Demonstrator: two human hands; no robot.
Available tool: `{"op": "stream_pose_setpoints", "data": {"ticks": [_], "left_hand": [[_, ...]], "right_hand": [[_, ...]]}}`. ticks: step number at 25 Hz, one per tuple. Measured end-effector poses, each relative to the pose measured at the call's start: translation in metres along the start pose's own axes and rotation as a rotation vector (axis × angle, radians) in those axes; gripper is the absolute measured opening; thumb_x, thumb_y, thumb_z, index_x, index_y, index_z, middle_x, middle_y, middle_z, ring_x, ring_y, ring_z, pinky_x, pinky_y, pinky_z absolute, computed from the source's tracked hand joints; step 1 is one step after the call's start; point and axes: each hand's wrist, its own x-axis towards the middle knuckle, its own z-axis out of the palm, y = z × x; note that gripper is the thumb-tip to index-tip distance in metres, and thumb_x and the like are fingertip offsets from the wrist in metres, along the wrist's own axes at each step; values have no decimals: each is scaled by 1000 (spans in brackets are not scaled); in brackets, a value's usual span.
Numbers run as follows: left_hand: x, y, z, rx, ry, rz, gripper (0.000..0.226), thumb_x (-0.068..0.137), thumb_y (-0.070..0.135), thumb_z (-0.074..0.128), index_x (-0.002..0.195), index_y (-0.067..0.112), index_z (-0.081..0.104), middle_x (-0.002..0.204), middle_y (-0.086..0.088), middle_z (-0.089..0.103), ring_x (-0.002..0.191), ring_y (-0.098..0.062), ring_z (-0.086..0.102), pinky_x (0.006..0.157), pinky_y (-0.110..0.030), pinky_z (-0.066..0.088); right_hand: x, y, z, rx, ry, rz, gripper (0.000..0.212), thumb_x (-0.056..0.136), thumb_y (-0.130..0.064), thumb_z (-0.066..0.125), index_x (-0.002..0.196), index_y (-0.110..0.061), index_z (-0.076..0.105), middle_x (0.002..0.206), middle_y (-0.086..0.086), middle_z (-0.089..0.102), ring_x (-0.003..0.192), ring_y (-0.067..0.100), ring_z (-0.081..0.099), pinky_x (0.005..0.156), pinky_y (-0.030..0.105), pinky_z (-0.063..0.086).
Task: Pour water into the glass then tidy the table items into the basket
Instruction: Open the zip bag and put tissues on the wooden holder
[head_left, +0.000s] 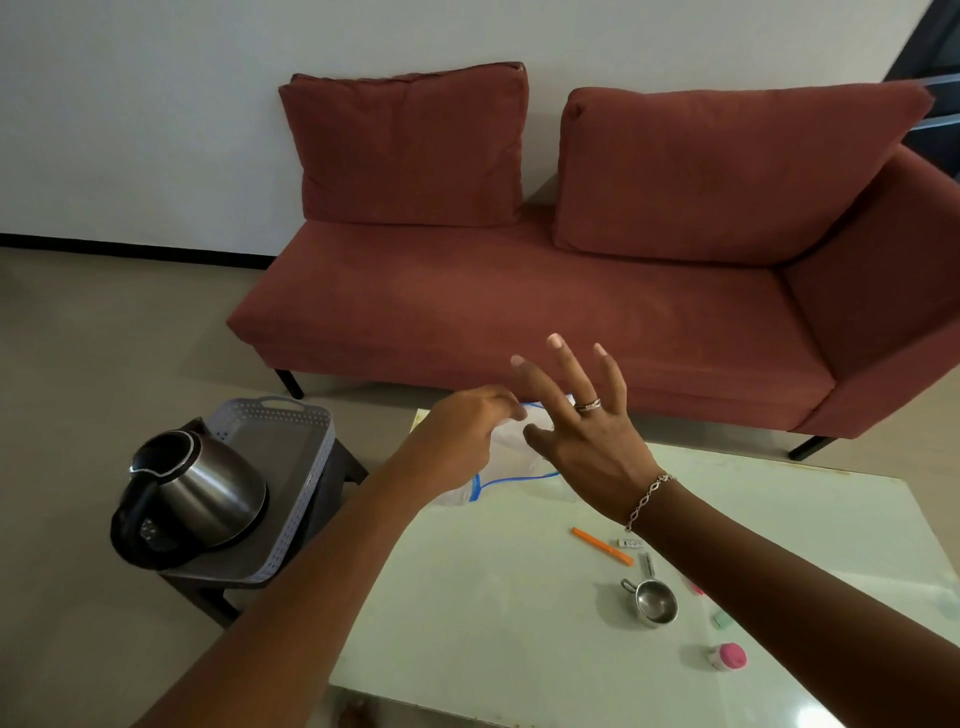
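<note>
Hands over worktop (519, 623), left hand (467, 431) pinching clear zip bag (511, 462), right hand (582, 421) spread open, empty, kettle (202, 488) in basket (311, 467).

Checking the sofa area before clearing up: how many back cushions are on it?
2. One cushion leans at the left end of the sofa, the other cushion at the right, beside the armrest. None seems hidden.
</note>
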Motion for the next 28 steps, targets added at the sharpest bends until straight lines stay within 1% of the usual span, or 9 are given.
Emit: {"op": "stream_pose_setpoints", "data": {"ticks": [3,8,13,17,19,21,25,26,28], "left_hand": [[-1,1,5,12,-16,0,36,86,-8,50,117,9,59,125,-6,61,112,-21,56,93,-26,42],[-1,-1,9,43,-11,-24,38,87,-6,49,119,12,58,126,-3,59,112,-21,56,91,-23,41],[0,0,15,53,-27,-17,37,87,-5,46,117,12,59,121,-5,62,108,-23,57,85,-20,38],[2,1,14,1,-35,-50,35,86,-4,46,115,10,60,123,-5,61,108,-25,57,90,-26,40],[3,0,11,-22,-30,-74,36,86,-6,47,114,10,61,124,-5,60,107,-26,58,92,-34,45],[2,2,10,-17,-20,-76,37,85,-7,47,115,10,60,122,-6,61,105,-27,59,90,-36,47],[3,4,11,12,-18,-70,35,87,-4,46,118,8,58,122,-7,61,105,-29,59,87,-31,45],[3,5,12,11,-26,-66,35,88,-2,46,119,8,57,123,-7,61,105,-29,58,87,-28,44],[2,5,12,-10,-49,-69,34,89,0,48,120,9,56,123,-6,61,105,-27,58,82,-18,40]], "right_hand": [[7,1,2,71,-33,-18,22,76,-15,63,56,-22,57,152,6,18,140,38,4,106,67,6],[12,11,-1,245,-13,-68,14,67,-15,77,65,-20,64,146,13,38,138,34,19,104,64,12],[13,16,-7,339,-30,-37,20,63,-17,82,78,-21,70,139,14,47,131,38,37,98,67,28],[13,30,-18,512,51,44,6,73,-14,73,72,-15,67,130,12,56,130,32,39,96,59,35],[11,39,-23,594,57,69,1,76,-11,69,76,-12,68,123,7,62,126,27,46,91,51,40],[10,46,-27,716,65,107,6,79,-5,63,81,-6,69,111,6,68,117,25,55,86,46,47],[8,54,-36,966,84,214,15,82,1,56,90,0,68,99,10,71,98,25,67,82,36,53],[9,55,-38,1006,89,244,14,82,2,56,91,1,68,97,10,72,93,25,68,82,36,53],[11,58,-43,1051,107,296,13,83,3,58,90,0,68,91,11,73,86,28,69,80,46,51]]}}
